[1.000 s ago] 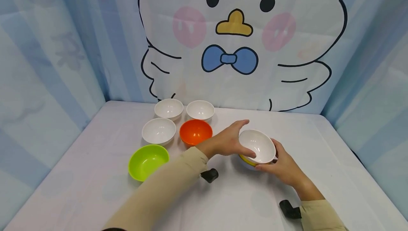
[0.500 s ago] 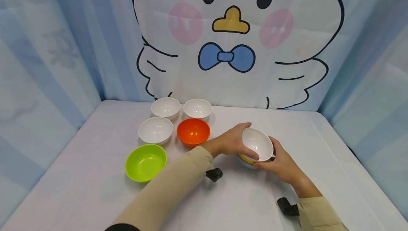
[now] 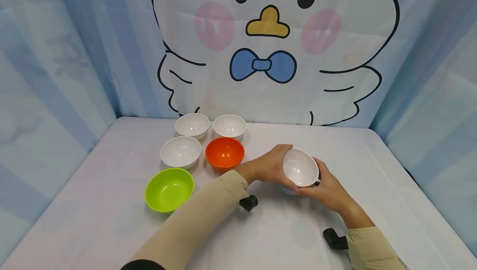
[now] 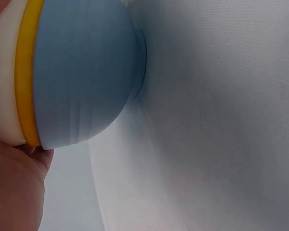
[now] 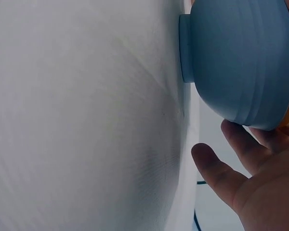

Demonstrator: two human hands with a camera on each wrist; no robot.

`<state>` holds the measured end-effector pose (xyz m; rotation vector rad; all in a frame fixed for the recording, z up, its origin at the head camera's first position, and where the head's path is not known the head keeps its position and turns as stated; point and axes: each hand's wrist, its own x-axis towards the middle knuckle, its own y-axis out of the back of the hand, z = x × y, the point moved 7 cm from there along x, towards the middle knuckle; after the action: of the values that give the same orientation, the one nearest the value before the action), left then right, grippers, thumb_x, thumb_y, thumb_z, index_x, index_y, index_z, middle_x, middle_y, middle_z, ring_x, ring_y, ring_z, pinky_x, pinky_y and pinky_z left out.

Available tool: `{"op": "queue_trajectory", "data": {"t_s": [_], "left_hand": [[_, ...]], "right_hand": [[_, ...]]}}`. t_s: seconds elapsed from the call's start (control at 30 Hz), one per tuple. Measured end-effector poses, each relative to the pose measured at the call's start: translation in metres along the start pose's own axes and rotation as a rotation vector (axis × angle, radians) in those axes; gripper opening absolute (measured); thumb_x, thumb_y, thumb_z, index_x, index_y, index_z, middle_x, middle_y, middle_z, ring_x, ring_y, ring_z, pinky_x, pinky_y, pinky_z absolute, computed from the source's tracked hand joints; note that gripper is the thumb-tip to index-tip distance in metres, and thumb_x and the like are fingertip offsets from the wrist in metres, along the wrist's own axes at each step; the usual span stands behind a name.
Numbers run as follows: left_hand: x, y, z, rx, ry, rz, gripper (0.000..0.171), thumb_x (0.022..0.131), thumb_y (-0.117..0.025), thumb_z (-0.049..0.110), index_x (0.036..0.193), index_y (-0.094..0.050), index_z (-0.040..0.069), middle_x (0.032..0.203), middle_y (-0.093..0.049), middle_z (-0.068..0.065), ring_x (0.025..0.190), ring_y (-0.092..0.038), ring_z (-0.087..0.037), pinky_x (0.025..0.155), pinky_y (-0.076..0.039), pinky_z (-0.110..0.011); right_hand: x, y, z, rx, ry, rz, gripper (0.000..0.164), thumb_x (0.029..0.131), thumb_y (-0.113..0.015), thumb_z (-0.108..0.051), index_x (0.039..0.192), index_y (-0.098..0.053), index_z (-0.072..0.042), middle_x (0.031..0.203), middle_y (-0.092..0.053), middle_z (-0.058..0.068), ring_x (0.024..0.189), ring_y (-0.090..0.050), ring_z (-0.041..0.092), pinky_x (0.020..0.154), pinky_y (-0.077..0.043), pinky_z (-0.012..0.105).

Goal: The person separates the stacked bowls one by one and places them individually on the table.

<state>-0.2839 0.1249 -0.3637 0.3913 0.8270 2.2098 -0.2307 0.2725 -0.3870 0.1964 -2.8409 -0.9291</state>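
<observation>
A stack of bowls stands on the table at right of centre: a white bowl (image 3: 301, 168) on top, a yellow bowl (image 4: 26, 77) under it, a blue bowl (image 4: 82, 72) lowest. My left hand (image 3: 269, 166) grips the stack's left side, fingers behind and thumb in front. From the right, my right hand (image 3: 329, 189) holds it, its thumb close to the left thumb at the front. In the right wrist view, some right fingers (image 5: 243, 144) touch the blue bowl near its rim while one sticks out free. Most of the yellow bowl is hidden.
Left of the stack stand an orange bowl (image 3: 225, 153), a green bowl (image 3: 169, 189), and three white bowls, the nearest white bowl (image 3: 181, 151) behind the green one. A printed curtain (image 3: 261, 96) rises behind the white-covered table (image 3: 93, 203).
My left thumb has slid from over the white bowl's rim down to its outside, near the right thumb. The head view has shifted slightly. The other bowls stay put.
</observation>
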Motion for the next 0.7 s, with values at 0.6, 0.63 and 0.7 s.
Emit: {"op": "queue_trajectory", "data": {"t_s": [0.6,0.63,0.7], "left_hand": [[-0.011,0.02,0.01,-0.019,0.025,0.036,0.112,0.074,-0.087,0.044,0.158,-0.023,0.006,0.152,-0.037,-0.006,0.123,-0.047,-0.017,0.099,-0.047,-0.028],[-0.012,0.023,0.012,-0.016,0.025,0.039,0.112,0.074,-0.087,0.044,0.158,-0.023,0.007,0.153,-0.037,-0.006,0.123,-0.047,-0.017,0.098,-0.047,-0.028],[-0.016,0.029,0.016,-0.008,0.021,0.045,0.112,0.073,-0.088,0.043,0.158,-0.024,0.008,0.153,-0.036,-0.006,0.123,-0.047,-0.018,0.098,-0.047,-0.028]], "right_hand": [[-0.002,-0.002,0.001,-0.014,-0.042,-0.033,0.103,0.077,-0.088,-0.028,0.151,-0.023,0.002,0.145,-0.042,0.023,0.125,-0.045,0.04,0.099,-0.043,0.061],[-0.002,-0.002,0.001,-0.016,-0.041,-0.032,0.103,0.077,-0.088,-0.029,0.151,-0.023,0.002,0.145,-0.042,0.023,0.125,-0.045,0.04,0.1,-0.042,0.062],[-0.002,-0.002,0.003,-0.017,-0.044,-0.033,0.103,0.078,-0.087,-0.03,0.151,-0.023,0.002,0.146,-0.042,0.023,0.125,-0.044,0.04,0.1,-0.041,0.062]]}}
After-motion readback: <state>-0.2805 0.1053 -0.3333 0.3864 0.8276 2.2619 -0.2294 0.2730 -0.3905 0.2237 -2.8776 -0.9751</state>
